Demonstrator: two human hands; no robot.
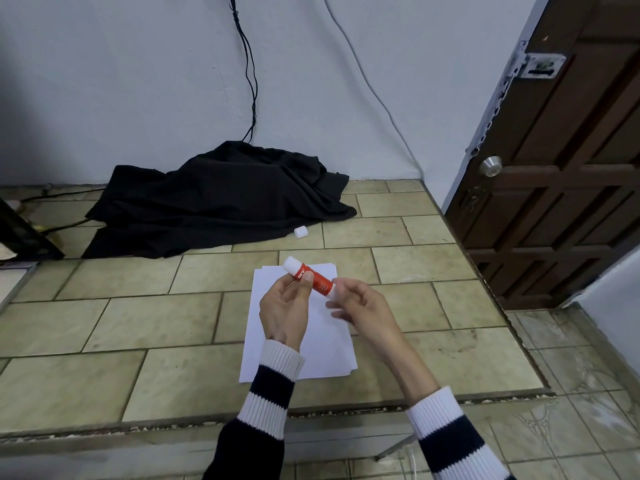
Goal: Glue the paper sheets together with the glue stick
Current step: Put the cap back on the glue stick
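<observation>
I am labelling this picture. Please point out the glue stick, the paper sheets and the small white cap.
glue stick (pixel 313 279): head view, red label.
paper sheets (pixel 322 355): head view, bare lower part.
small white cap (pixel 300 232): head view, its middle.

Bare tiled counter (pixel 104 327) lies open left and right of the paper sheets (pixel 325 344); a black cloth (pixel 214 202) and white cap (pixel 300 232) crowd its back edge.

A tiled desk (pixel 104 327) meets a pale grey wall (pixel 138 81), where black cables (pixel 250 64) drop behind a heap of black cloth (pixel 214 199). At right, a dark wooden door (pixel 561 188) with a steel knob (pixel 490 165); patterned floor tiles (pixel 581 403) below.
</observation>
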